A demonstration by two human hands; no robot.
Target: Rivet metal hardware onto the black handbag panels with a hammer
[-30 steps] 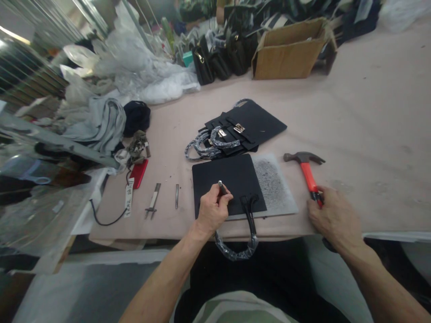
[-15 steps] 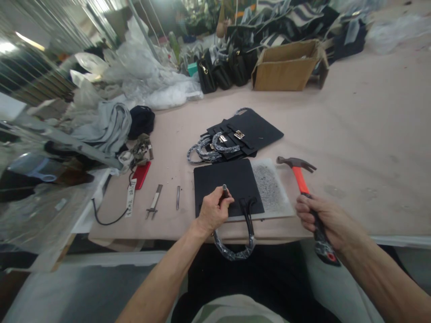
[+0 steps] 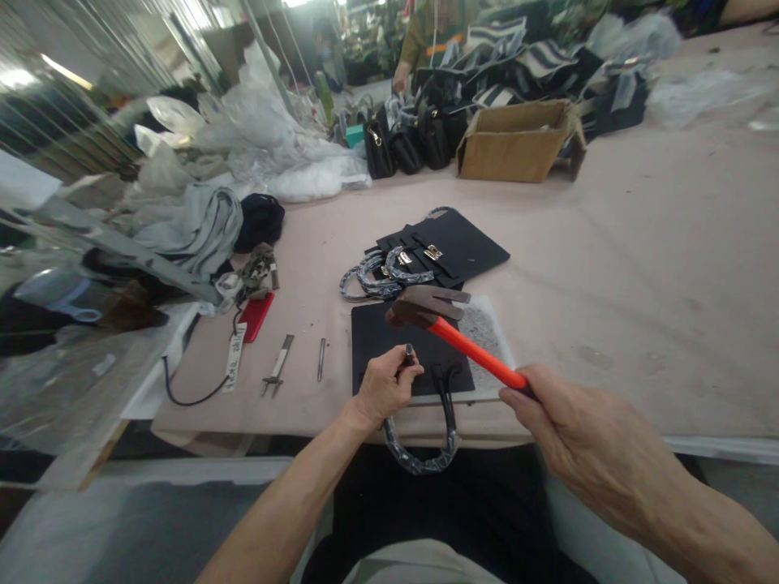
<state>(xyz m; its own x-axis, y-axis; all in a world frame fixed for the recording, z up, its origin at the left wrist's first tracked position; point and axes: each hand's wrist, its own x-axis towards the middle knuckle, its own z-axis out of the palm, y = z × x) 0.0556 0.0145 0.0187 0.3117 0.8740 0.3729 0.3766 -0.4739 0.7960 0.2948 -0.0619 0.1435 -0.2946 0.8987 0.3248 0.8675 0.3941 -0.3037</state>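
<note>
My left hand [image 3: 389, 381] is closed round a short metal punch [image 3: 409, 352], held upright on a black bag panel [image 3: 374, 332]. A plastic-wrapped handle [image 3: 419, 464] is joined to that panel and hangs over the table's front edge. My right hand [image 3: 563, 422] grips a claw hammer [image 3: 475, 349] with an orange shaft. Its head is raised above the panel, close to the punch top. Beneath the panel lies a pale, speckled board [image 3: 490, 324]. The punch's lower tip is hidden by my fingers.
More black bag panels [image 3: 468, 243] with wrapped handles lie behind. To the left are a metal rod [image 3: 321, 359], a divider-like tool [image 3: 278, 367] and a red object [image 3: 257, 316]. A cardboard box [image 3: 511, 150], black bags [image 3: 378, 150] and plastic wrap [image 3: 304, 166] stand at the back, near another person [image 3: 419, 45].
My right hand has swung the hammer up and to the left, from beside the board to above the panel. My left hand keeps the punch in nearly the same spot.
</note>
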